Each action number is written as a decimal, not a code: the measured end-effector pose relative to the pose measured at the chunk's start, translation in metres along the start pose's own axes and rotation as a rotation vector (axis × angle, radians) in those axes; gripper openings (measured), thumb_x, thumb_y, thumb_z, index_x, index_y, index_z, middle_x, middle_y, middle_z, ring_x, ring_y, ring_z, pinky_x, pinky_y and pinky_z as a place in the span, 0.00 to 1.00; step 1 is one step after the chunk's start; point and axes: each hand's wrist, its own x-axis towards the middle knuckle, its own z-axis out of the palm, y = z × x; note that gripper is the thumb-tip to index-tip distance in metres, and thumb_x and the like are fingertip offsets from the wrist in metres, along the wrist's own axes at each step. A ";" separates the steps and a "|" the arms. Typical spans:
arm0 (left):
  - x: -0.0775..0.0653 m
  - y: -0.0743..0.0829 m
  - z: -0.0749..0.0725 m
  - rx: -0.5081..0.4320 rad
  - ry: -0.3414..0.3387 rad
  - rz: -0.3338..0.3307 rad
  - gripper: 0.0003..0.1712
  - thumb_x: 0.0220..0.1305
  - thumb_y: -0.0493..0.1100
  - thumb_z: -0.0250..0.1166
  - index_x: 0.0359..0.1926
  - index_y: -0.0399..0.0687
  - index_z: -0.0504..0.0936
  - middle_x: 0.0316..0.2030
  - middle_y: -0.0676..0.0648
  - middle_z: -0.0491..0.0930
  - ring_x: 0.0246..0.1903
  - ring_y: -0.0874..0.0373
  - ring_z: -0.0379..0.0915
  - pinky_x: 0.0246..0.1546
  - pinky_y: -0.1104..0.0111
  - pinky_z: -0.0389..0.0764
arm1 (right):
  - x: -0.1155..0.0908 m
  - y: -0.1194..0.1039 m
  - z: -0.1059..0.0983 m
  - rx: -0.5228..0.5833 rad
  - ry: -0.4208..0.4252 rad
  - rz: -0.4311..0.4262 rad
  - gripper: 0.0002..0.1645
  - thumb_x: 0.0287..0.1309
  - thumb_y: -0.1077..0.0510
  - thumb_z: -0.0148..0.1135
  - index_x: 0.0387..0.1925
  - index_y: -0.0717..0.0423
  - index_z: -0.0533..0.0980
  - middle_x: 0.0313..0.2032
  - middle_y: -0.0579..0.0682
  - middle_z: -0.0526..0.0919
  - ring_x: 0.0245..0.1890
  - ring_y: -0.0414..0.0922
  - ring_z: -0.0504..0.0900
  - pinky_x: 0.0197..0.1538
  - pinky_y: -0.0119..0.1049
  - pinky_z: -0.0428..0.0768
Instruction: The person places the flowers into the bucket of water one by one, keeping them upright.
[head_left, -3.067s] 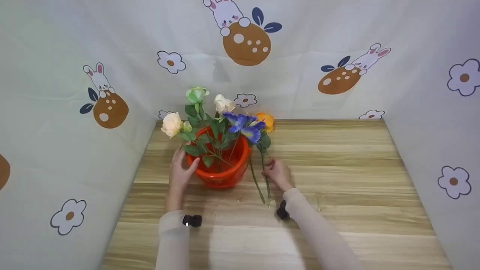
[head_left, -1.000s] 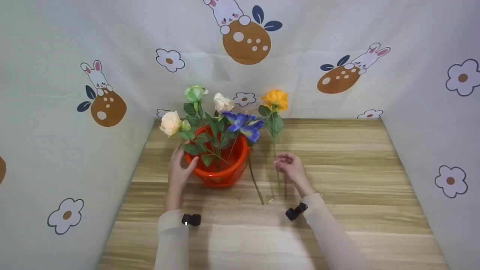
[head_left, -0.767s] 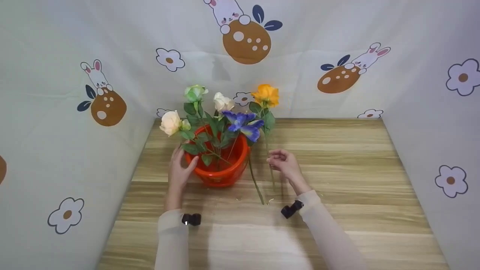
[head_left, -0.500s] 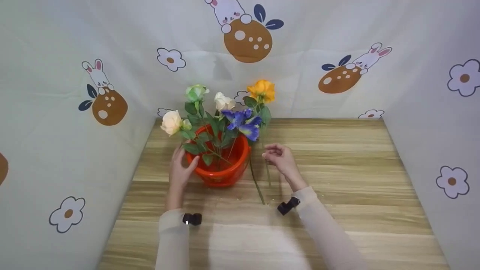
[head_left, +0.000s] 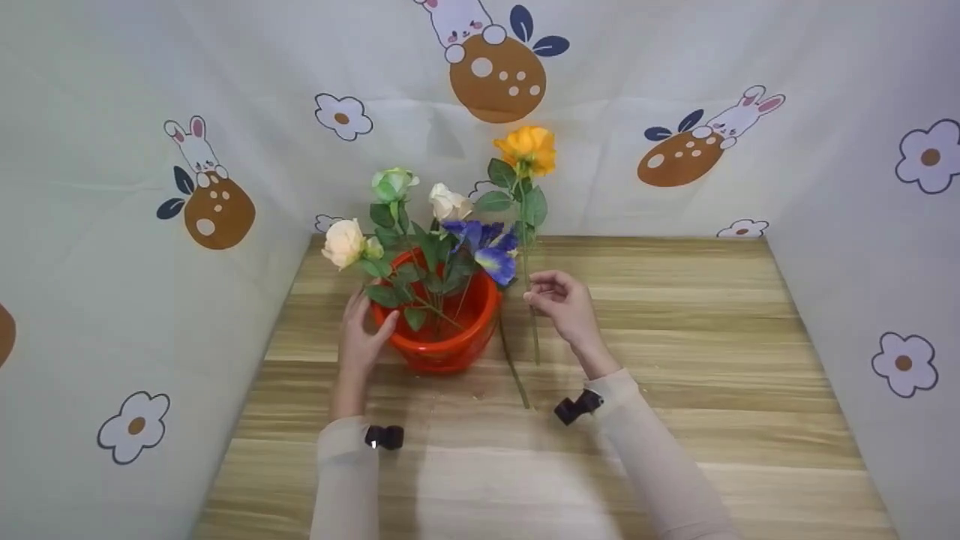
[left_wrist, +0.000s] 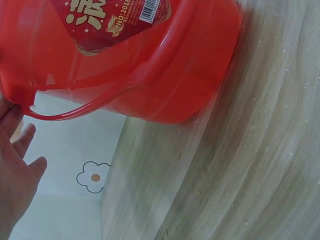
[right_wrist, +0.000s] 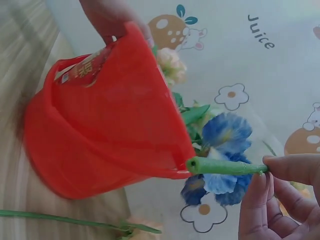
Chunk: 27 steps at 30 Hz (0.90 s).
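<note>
In the head view my left hand (head_left: 361,341) holds the left rim of the red plastic bucket (head_left: 442,356), thumb over the edge and fingers outside. My right hand (head_left: 568,307) pinches the stem of an orange rose (head_left: 529,151), upright just right of the bucket. Its cut stem end (right_wrist: 202,165) points toward the bucket rim in the right wrist view. Inside the bucket stand a peach rose (head_left: 345,244), a green rose (head_left: 393,184), a white rose (head_left: 450,202) and a blue-purple iris (head_left: 487,251).
Another flower's stem (head_left: 516,373) lies on the wooden table (head_left: 675,337) right of the bucket. A peach bloom (right_wrist: 140,229) lies beside that stem in the right wrist view. Patterned cloth (head_left: 615,60) encloses the table behind and at both sides.
My right hand has lifted the orange rose off the table, carried it right, then back left and upward beside the bucket. The iris shifted slightly. My left hand stays on the bucket rim.
</note>
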 end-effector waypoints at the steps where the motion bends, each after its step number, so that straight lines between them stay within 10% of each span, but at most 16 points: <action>1: 0.000 0.000 0.000 -0.003 -0.001 -0.002 0.34 0.60 0.45 0.68 0.67 0.43 0.74 0.68 0.38 0.72 0.72 0.37 0.58 0.74 0.45 0.57 | 0.000 -0.002 0.000 0.004 -0.001 -0.006 0.14 0.53 0.74 0.65 0.44 0.70 0.79 0.28 0.44 0.82 0.25 0.36 0.82 0.32 0.29 0.85; 15: -0.009 0.010 -0.002 0.077 0.055 -0.157 0.39 0.58 0.53 0.72 0.69 0.50 0.72 0.69 0.36 0.70 0.70 0.40 0.62 0.73 0.47 0.60 | 0.000 -0.029 0.017 0.003 -0.058 -0.074 0.17 0.54 0.73 0.66 0.46 0.76 0.77 0.29 0.45 0.82 0.27 0.36 0.80 0.32 0.27 0.84; 27: -0.032 0.023 0.006 0.066 0.061 -0.152 0.47 0.57 0.54 0.73 0.72 0.39 0.66 0.74 0.36 0.61 0.75 0.40 0.53 0.76 0.46 0.54 | 0.015 -0.044 0.046 -0.036 -0.126 -0.147 0.16 0.54 0.72 0.66 0.45 0.75 0.77 0.29 0.44 0.81 0.28 0.37 0.79 0.33 0.25 0.81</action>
